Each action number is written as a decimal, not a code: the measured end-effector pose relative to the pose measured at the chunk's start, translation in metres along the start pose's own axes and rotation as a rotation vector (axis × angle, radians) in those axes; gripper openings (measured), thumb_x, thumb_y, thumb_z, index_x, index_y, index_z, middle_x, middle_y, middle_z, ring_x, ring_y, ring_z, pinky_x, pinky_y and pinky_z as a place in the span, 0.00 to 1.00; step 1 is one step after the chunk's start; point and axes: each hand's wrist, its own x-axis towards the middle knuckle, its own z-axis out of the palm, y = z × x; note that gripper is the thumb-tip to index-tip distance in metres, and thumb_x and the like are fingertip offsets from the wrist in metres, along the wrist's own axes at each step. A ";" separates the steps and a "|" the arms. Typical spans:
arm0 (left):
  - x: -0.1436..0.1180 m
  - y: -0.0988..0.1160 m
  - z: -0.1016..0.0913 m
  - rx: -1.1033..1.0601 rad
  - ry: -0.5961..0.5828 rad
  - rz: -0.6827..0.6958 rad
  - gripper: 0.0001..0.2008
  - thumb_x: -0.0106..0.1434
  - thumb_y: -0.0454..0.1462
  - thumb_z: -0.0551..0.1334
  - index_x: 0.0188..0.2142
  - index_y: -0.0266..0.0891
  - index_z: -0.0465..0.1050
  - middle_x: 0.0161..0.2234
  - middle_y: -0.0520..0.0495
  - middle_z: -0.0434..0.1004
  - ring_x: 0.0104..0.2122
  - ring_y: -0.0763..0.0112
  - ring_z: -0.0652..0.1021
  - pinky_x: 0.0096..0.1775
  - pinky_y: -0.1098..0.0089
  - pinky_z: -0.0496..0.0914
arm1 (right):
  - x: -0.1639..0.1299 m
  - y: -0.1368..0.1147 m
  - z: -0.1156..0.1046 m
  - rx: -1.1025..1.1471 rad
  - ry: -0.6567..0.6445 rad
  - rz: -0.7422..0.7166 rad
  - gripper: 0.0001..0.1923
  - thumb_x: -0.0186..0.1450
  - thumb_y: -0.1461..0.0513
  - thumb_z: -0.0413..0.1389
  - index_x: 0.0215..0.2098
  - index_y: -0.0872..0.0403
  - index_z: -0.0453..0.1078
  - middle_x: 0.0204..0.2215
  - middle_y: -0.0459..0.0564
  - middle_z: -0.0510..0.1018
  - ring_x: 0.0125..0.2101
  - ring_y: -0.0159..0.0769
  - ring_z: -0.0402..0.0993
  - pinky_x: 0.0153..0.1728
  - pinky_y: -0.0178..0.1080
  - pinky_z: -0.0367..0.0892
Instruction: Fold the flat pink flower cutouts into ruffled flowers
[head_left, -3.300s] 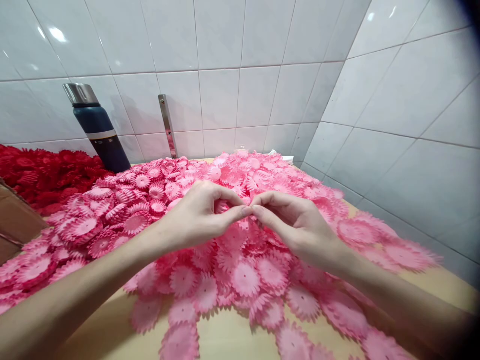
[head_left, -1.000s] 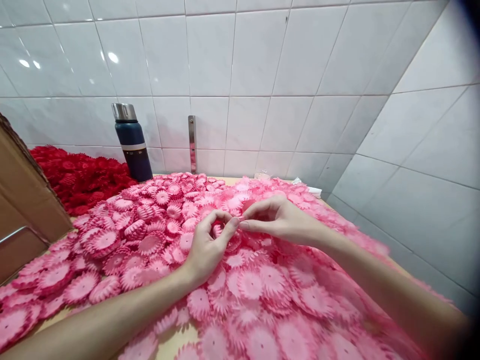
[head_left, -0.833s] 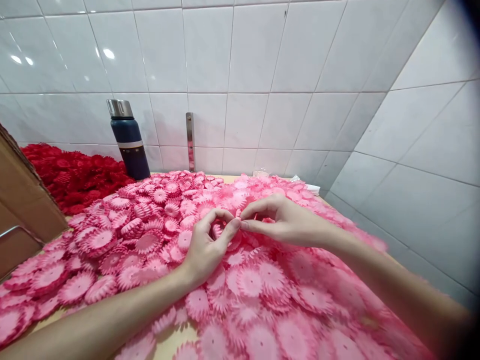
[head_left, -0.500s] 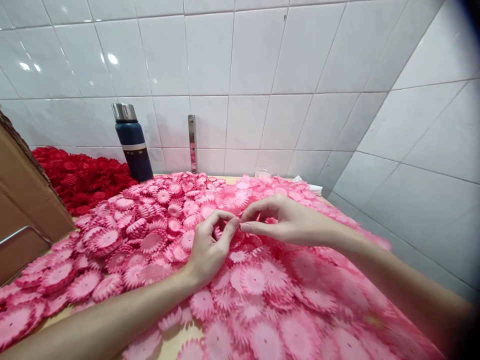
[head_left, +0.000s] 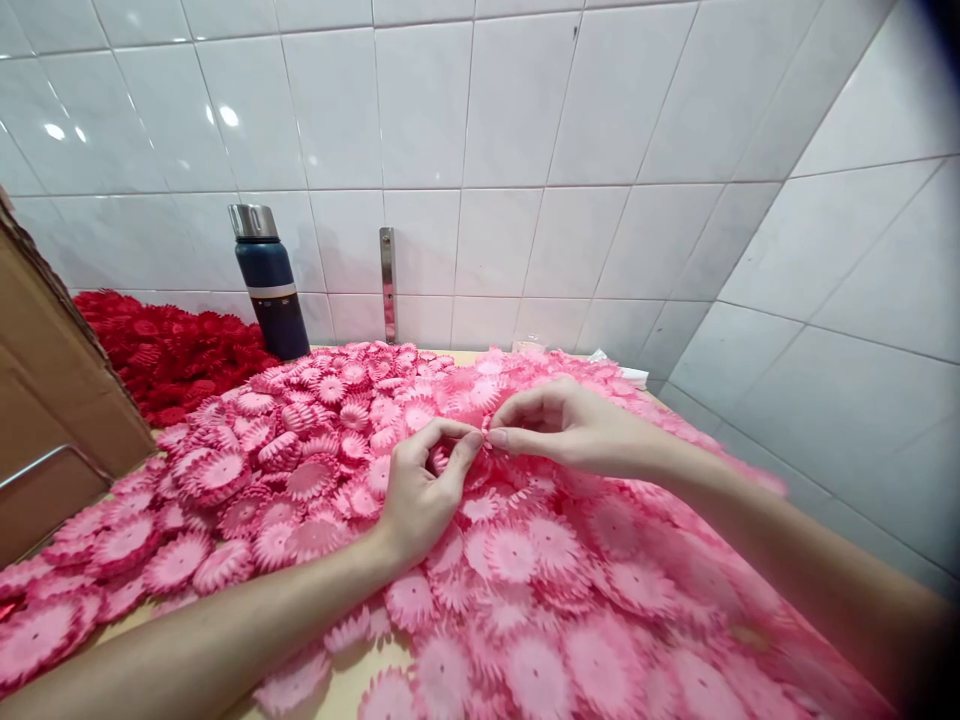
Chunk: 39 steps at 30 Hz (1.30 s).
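Observation:
A wide heap of pink flower-shaped petal discs (head_left: 525, 560) covers the wooden table. Above the middle of the heap my left hand (head_left: 424, 490) and my right hand (head_left: 570, 425) meet fingertip to fingertip. Both pinch one small pink petal piece (head_left: 484, 445) between thumb and forefinger. The piece is mostly hidden by my fingers. My left wrist rests on the discs below it.
A dark blue flask with a steel cap (head_left: 268, 282) stands against the tiled wall. A pile of red petal discs (head_left: 165, 350) lies at the back left. A cardboard box (head_left: 52, 390) stands at the left edge. A metal strip (head_left: 388, 285) is fixed to the wall.
The view has shifted from closer over the heap to further back. My hands have stayed pinched together on the small pink piece, moving slightly up and right.

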 end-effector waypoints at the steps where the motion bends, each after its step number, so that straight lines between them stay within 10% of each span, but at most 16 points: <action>1: 0.000 0.000 0.000 0.001 0.000 -0.001 0.08 0.64 0.39 0.60 0.32 0.38 0.73 0.27 0.50 0.75 0.26 0.74 0.70 0.27 0.73 0.63 | 0.000 0.000 0.000 -0.008 -0.008 -0.002 0.13 0.63 0.54 0.56 0.36 0.54 0.77 0.32 0.50 0.80 0.32 0.37 0.73 0.31 0.37 0.66; 15: 0.000 0.000 -0.001 0.016 -0.018 -0.014 0.08 0.65 0.40 0.59 0.32 0.38 0.71 0.27 0.51 0.72 0.26 0.73 0.69 0.29 0.73 0.63 | -0.002 -0.008 0.004 -0.162 0.059 -0.034 0.08 0.62 0.64 0.51 0.30 0.55 0.72 0.26 0.47 0.75 0.26 0.32 0.69 0.27 0.35 0.63; 29: 0.001 0.004 -0.003 0.024 0.059 0.010 0.08 0.67 0.39 0.57 0.32 0.39 0.68 0.27 0.52 0.68 0.27 0.74 0.68 0.31 0.74 0.64 | -0.008 -0.009 -0.022 -0.620 0.653 -0.078 0.07 0.59 0.62 0.55 0.24 0.53 0.69 0.19 0.47 0.71 0.20 0.34 0.65 0.26 0.39 0.59; 39: 0.001 0.005 -0.002 0.029 0.041 0.011 0.08 0.66 0.39 0.58 0.34 0.38 0.71 0.30 0.50 0.73 0.31 0.72 0.72 0.34 0.73 0.67 | -0.006 -0.030 0.011 -0.255 0.119 -0.145 0.09 0.62 0.65 0.52 0.29 0.54 0.74 0.26 0.46 0.78 0.26 0.32 0.70 0.29 0.35 0.64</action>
